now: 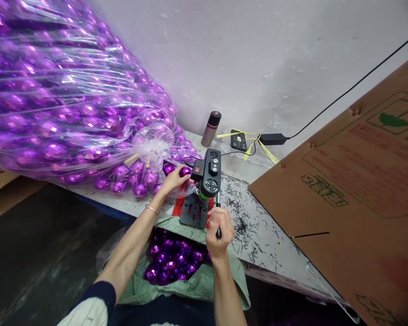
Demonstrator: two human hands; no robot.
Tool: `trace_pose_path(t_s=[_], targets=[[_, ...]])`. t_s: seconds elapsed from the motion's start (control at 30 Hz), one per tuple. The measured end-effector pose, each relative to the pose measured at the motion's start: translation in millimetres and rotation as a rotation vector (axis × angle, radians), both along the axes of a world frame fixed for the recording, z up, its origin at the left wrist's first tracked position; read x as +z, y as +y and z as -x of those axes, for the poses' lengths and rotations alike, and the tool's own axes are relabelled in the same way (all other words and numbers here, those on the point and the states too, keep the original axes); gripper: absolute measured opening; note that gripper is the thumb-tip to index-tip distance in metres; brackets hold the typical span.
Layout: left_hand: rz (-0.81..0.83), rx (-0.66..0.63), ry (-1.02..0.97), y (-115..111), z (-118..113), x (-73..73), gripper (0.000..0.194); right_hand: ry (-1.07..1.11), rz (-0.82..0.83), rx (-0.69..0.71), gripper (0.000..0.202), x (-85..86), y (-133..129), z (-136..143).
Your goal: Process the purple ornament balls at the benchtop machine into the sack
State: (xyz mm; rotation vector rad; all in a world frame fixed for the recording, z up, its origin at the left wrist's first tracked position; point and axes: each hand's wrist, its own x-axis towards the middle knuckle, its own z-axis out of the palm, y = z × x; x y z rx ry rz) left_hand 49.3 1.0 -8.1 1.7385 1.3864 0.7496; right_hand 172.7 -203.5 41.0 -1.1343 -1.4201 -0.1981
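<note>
A small black machine (211, 174) with a red switch and a slotted metal base (193, 212) stands on the white table. My right hand (220, 228) is wrapped round the black handle of its lever, at the machine's near right side. To the left of the machine, my left hand (174, 180) has its fingers bent round a shiny purple ball (185, 171). More purple balls lie just left of that hand, by the mouth of a clear plastic bag (64, 99) full of them.
In front of the table hangs an open green sack (204, 284) holding purple balls (173, 260). Behind the machine are a bottle (211, 129), a phone (238, 140) and a black adapter (272, 139) on a cable. A large cardboard box (353, 190) leans at the right. Black scraps (246, 217) litter the tabletop.
</note>
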Motion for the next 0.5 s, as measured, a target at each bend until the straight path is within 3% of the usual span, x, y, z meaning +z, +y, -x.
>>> trace_pose_path(t_s=[0.1,0.2,0.33,0.5], targets=[[0.254,0.102,-0.595,-14.9,9.3,3.3,0.062,-0.006,-0.004,0.000,0.028,2.5,0.7,0.4],[0.418,0.127,-0.917,-35.4,20.4,9.9,0.056,0.014,-0.005,-0.004,0.029,8.6,2.2,1.4],[0.412,0.156,-0.956,-65.6,25.7,5.0,0.055,0.055,0.029,-0.013,0.031,24.0,5.1,0.6],[0.288,0.072,-0.740,-101.0,11.7,-27.3,0.061,0.062,0.087,-0.040,0.031,41.4,8.7,-2.8]])
